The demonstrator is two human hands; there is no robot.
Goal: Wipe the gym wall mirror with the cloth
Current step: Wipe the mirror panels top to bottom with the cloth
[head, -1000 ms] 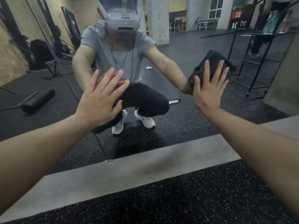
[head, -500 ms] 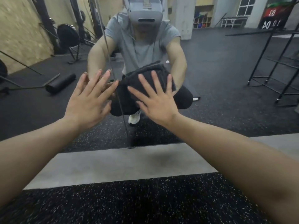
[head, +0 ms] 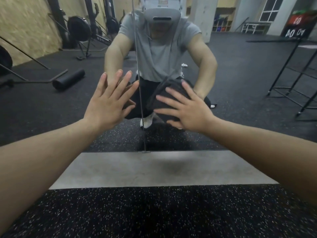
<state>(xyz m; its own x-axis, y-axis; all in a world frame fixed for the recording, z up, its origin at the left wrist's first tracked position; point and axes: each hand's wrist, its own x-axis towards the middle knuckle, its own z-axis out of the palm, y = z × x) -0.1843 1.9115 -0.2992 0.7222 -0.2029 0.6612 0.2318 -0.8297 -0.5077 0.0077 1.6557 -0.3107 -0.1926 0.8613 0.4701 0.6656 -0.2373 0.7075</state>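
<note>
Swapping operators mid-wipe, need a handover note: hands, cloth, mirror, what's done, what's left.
Right hand: fingers spread, pressing the dark cloth flat on the wall mirror, low, just right of the panel seam.
Left hand: open, flat on the glass left of the seam, holding nothing.
Done: cannot tell which glass has been wiped; no streaks show.
Left: probably keep wiping; upper glass lies above the frame.

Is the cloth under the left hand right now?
No, the dark cloth is pressed to the mirror under the right hand; the left hand lies bare on the glass.
</note>
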